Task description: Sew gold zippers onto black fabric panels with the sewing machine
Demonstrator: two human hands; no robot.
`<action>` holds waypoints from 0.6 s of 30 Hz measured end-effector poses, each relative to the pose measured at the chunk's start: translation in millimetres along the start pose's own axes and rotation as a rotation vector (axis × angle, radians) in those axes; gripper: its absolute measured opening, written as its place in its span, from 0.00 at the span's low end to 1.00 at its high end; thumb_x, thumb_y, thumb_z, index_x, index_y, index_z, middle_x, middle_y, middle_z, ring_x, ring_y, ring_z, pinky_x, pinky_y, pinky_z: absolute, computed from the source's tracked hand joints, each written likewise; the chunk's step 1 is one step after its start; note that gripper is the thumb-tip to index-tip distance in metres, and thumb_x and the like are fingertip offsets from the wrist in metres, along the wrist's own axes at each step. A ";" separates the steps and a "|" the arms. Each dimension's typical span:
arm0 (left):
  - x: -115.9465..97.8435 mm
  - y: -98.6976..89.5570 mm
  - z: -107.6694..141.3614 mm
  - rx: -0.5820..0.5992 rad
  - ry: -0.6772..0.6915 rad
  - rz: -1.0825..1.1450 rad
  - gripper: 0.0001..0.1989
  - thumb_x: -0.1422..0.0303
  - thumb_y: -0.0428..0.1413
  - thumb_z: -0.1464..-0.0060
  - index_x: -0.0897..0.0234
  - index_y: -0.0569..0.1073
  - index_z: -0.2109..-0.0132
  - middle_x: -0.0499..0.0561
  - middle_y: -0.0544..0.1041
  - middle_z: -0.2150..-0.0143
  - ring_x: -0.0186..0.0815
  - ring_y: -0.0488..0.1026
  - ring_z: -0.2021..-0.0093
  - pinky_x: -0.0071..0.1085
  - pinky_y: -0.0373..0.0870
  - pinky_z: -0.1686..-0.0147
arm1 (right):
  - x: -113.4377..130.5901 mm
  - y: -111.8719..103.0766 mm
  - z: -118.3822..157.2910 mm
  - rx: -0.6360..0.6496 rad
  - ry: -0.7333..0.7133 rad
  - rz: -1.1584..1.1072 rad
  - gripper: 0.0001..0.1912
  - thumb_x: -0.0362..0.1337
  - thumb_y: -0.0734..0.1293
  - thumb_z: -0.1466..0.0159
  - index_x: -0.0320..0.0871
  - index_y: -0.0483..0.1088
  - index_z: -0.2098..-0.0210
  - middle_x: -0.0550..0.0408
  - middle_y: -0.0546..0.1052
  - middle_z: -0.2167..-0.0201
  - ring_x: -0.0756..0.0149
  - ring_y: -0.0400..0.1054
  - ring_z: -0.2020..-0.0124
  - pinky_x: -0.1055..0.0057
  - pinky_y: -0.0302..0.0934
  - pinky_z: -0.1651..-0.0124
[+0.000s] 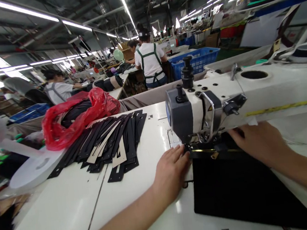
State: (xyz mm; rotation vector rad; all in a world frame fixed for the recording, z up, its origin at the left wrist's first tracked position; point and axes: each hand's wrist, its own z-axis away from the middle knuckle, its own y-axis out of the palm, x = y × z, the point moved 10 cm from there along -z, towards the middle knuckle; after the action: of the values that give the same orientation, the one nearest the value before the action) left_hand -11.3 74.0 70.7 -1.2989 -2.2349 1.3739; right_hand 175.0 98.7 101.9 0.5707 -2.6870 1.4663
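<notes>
A black fabric panel (239,190) lies on the sewing machine bed, its upper edge under the machine head (182,116). A zipper with gold teeth (202,150) runs along that edge, and its gold pull (214,155) hangs near the presser foot. At the left end of the zipper, my left hand (172,167) has its bent fingers closed on the edge of the panel, close beside the needle area. My right hand (262,142) rests under the machine arm on the right part of the panel, thumb and fingers apart; some fingertips are hidden.
Left of the machine lies a fanned pile of black strips (118,140), some with beige undersides. Behind it sits a red plastic bag (80,114) with dark pieces. A white fan (36,166) stands at the left. Beyond the table are a blue crate (197,61) and co-workers (149,61).
</notes>
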 end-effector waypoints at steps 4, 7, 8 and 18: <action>-3.5 22.5 1.8 0.087 0.069 -0.128 0.10 0.73 0.49 0.39 0.68 0.72 0.53 0.61 0.74 0.50 0.43 0.70 0.47 0.44 0.68 0.47 | 66.4 11.5 26.5 0.040 -0.283 -0.031 0.11 0.33 0.58 0.35 0.40 0.72 0.64 0.48 0.75 0.66 0.57 0.69 0.62 0.59 0.64 0.58; -9.7 23.2 2.1 0.072 0.045 -0.162 0.10 0.74 0.49 0.40 0.69 0.72 0.54 0.62 0.74 0.51 0.44 0.70 0.48 0.44 0.69 0.48 | 90.9 32.5 31.6 0.106 -0.328 -0.061 0.14 0.28 0.57 0.37 0.35 0.70 0.55 0.43 0.75 0.58 0.56 0.68 0.55 0.58 0.64 0.52; -10.8 22.5 2.3 0.070 0.038 -0.160 0.10 0.74 0.49 0.40 0.69 0.72 0.54 0.62 0.74 0.51 0.44 0.70 0.48 0.43 0.69 0.48 | 92.7 39.1 30.5 0.126 -0.322 -0.063 0.14 0.27 0.57 0.37 0.34 0.70 0.55 0.42 0.75 0.57 0.56 0.69 0.55 0.58 0.64 0.52; -9.9 20.4 0.3 0.045 0.111 -0.115 0.12 0.76 0.46 0.40 0.72 0.73 0.55 0.64 0.75 0.52 0.44 0.71 0.49 0.43 0.69 0.49 | 94.7 41.3 23.4 0.076 -0.350 -0.048 0.15 0.27 0.54 0.37 0.37 0.71 0.60 0.45 0.76 0.61 0.59 0.70 0.59 0.64 0.66 0.57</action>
State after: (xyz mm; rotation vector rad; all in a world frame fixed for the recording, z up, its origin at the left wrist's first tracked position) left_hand 6.0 69.7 56.7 -1.1821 -2.1564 1.2722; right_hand 76.5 71.0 74.2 0.9736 -2.8491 1.5940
